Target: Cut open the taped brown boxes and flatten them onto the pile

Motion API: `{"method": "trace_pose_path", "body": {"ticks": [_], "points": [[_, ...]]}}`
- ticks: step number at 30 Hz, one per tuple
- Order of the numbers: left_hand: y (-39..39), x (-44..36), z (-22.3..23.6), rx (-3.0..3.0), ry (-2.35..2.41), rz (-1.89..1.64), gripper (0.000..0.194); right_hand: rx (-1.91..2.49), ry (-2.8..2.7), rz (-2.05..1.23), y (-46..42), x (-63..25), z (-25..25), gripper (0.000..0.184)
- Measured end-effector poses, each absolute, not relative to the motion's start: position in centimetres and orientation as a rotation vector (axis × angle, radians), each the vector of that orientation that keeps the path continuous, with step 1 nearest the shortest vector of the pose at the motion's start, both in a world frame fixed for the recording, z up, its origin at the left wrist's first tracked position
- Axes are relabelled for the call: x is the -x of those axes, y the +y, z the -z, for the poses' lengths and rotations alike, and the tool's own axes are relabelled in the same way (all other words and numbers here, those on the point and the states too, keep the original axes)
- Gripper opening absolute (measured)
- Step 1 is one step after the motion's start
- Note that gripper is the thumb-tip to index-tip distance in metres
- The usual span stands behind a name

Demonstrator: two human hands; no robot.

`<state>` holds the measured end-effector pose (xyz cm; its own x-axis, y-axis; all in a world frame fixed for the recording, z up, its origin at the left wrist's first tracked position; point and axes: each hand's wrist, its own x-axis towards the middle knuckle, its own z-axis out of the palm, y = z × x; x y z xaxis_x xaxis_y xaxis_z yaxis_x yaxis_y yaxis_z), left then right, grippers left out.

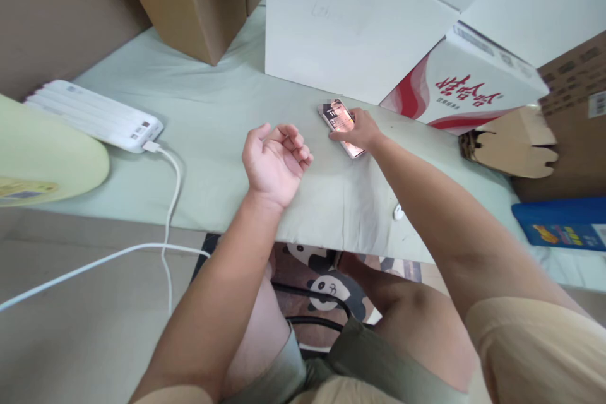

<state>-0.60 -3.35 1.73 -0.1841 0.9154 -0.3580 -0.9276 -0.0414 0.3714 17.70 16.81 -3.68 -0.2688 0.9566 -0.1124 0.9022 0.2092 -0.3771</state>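
Observation:
A smartphone (341, 121) with its screen lit lies at the middle of the pale green tabletop (213, 113), or just above it; I cannot tell which. My right hand (358, 129) grips its edges, thumb on the near-left side and fingers round the far-right side. To the left of the phone, my left hand (277, 161) is palm up with loosely curled fingers apart, and nothing lies in it. A small white object (398, 212) rests near the front edge, beside my right forearm.
A white power strip (101, 115) with a plugged-in cable (176, 180) sits at the left, behind a light green rounded object (52, 151). Cardboard boxes (208, 6), a large white box (350, 25) and a red-and-white carton (449, 82) line the back. A blue packet (563, 221) lies at right.

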Motion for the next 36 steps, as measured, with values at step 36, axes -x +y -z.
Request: {"method": "trace_pose_path", "body": {"ticks": [36], "points": [[-3.34,0.67,-2.05,0.048,0.613,-1.64,0.048,1.84,-2.377,-0.498,16.36,-17.62,3.02,0.075]]}}
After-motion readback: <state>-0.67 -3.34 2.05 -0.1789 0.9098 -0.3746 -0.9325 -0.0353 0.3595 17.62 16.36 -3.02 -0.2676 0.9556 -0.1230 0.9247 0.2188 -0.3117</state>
